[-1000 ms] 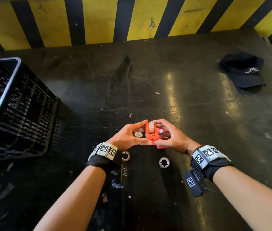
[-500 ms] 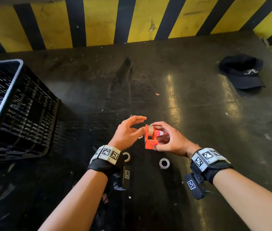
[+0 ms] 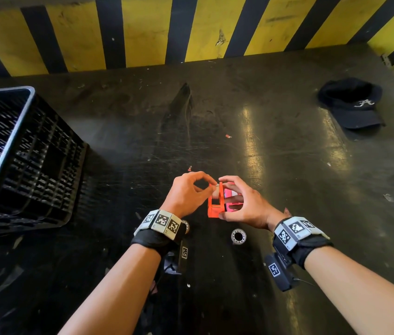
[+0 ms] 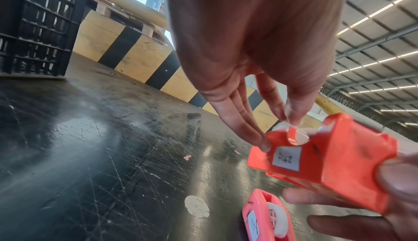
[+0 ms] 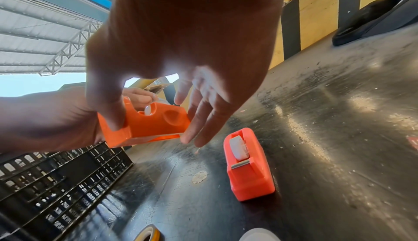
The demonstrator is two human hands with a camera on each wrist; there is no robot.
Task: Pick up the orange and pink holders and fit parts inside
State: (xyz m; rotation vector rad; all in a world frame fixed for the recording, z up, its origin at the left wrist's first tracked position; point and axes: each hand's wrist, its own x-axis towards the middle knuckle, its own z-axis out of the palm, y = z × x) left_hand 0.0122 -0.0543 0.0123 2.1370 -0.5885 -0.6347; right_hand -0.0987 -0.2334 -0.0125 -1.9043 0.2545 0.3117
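Pinching a small white hub (image 4: pixel 294 134) between thumb and forefinger, your left hand (image 3: pixel 186 192) is back at the top of the orange tape dispenser (image 3: pixel 215 206). Half a second ago that hand had drawn away with its fingers spread; a second ago both hands were closed round the dispenser. So you look to be seating the hub in the cradle slots, and judging by the wrist views it sits at the notch, not clearly all the way down.

Going left to right: one black slatted crate (image 3: pixel 22 153) stands at the left edge of the dark table (image 3: pixel 287 165), well apart from your hands. Next comes your left hand, its other three fingers straight and lying against the dispenser's side. The dispenser is held off the table, its handwritten label (image 4: pixel 286 158) facing the left wrist camera. Your right hand (image 3: pixel 244 206) grips the body, thumb on one end, fingers along the other.

A second, pinker dispenser (image 5: pixel 248 164) lies on the table under your right hand, a roll already in it; that makes two dispensers. Two loose tape rolls lie near your wrists: one (image 3: pixel 186 226) half hidden behind the left wristband, one (image 3: pixel 238 236) in plain view. One black cap (image 3: pixel 353 105) lies far right.
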